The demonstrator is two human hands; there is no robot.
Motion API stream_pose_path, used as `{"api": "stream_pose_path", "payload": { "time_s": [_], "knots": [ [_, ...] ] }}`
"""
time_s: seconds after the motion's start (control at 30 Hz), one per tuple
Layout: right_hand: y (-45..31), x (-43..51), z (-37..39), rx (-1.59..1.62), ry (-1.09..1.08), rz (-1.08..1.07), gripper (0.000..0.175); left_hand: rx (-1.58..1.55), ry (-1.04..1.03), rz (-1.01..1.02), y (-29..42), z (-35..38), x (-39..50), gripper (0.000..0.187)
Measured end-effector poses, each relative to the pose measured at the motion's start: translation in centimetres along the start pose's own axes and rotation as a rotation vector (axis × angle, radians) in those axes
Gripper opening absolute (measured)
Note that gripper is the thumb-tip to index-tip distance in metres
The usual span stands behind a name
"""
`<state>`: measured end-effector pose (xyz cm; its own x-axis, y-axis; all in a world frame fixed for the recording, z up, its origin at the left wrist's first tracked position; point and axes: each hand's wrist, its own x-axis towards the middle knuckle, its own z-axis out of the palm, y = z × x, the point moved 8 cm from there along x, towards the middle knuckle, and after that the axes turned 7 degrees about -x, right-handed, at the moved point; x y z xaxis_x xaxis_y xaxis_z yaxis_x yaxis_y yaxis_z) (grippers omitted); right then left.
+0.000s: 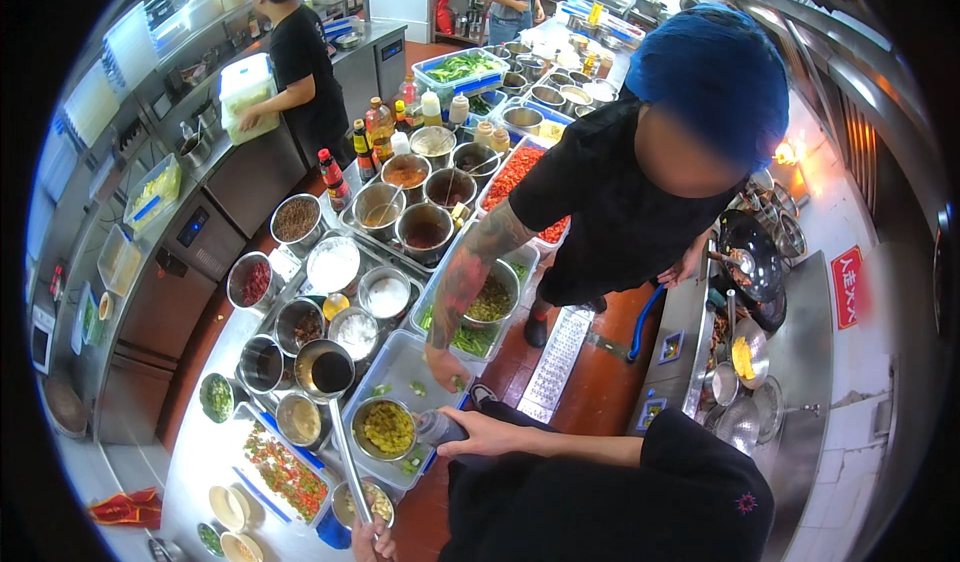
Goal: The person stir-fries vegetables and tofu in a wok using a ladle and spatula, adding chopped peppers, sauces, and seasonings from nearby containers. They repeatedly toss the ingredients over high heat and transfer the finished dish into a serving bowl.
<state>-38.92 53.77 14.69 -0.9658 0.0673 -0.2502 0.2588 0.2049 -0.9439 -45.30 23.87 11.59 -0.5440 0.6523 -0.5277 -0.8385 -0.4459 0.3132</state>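
My left hand (373, 541), at the bottom edge, grips the handle of a steel ladle (346, 453). The ladle's bowl holds dark liquid (331, 373) and is above the steel pots. My right hand (487, 433) is closed around a grey translucent bottle (441, 428), tilted with its narrow end towards a steel pot (384, 428) of chopped yellow-green food. That pot stands in a clear plastic tub (397, 363) with a few green pieces on its bottom. A co-worker's hand (448, 367) reaches into the same tub, its fingers at a green piece.
Steel pots of sauces (424, 233) and a tub of chopped red and green peppers (285, 468) crowd the counter. The co-worker (600, 209) stands close by. On the right is a stove line with a wok (750, 254) and flames (789, 152). Another person (304, 74) carries a tub.
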Motion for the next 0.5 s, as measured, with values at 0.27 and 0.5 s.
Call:
{"api": "stream_pose_path", "payload": {
  "time_s": [0.27,0.5],
  "knots": [
    [0.4,-0.5,-3.6,0.046,0.117,-0.033,0.066,0.08,0.01,-0.034,-0.5,2.9,2.4,0.05],
    [-1.7,0.9,-11.1,0.037,0.165,-0.02,0.068,0.078,-0.031,-0.071,-2.1,5.8,5.5,0.052]
  ]
}}
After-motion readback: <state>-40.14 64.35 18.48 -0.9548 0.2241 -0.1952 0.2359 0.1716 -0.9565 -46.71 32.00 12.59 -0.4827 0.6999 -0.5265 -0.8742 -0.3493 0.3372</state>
